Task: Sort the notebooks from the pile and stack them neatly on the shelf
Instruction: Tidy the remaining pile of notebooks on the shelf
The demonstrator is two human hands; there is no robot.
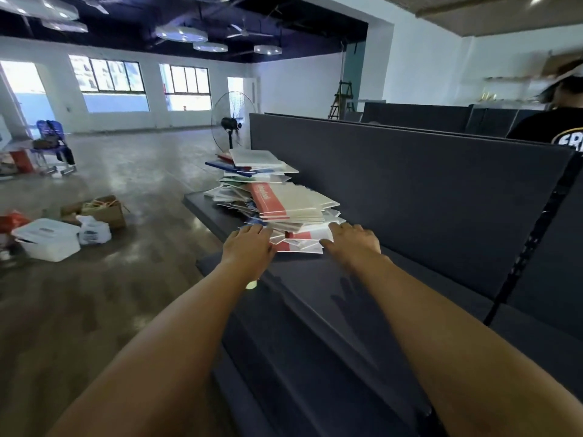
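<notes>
**Both hands at the near end of the notebook pile**

A white plastic bin (47, 239) with its lid on sat on the floor at nine o'clock; its contents could not be seen. Just beside it lay a white bag (94, 232), and behind that an open cardboard box (104, 209) held what looked like tan straps or paper strips. Something red (11, 220) lay at the far left edge, too cut off to identify.

The pile of notebooks (284, 203) sprawled untidily along a dark grey shelf (315, 288), running from the centre toward eleven o'clock, where a second heap (252, 164) with blue and red covers rested. A red-and-cream notebook (293, 198) lay on top of the nearer heap. The left hand (249, 246) rested on the pile's near left corner, fingers extended and close together on the covers. The right hand (355, 244) lay flat at the near right corner, fingers straight and thumb spread toward the notebooks' edge. A dark grey back panel (410, 190) rose behind the shelf.

The concrete floor (126, 171) was glossy. A pedestal fan (233, 121) stood at twelve o'clock, a blue chair (53, 143) at ten, a ladder (342, 99) at one. Another person in a black shirt (555, 130) sat at two o'clock beyond the panel.
</notes>
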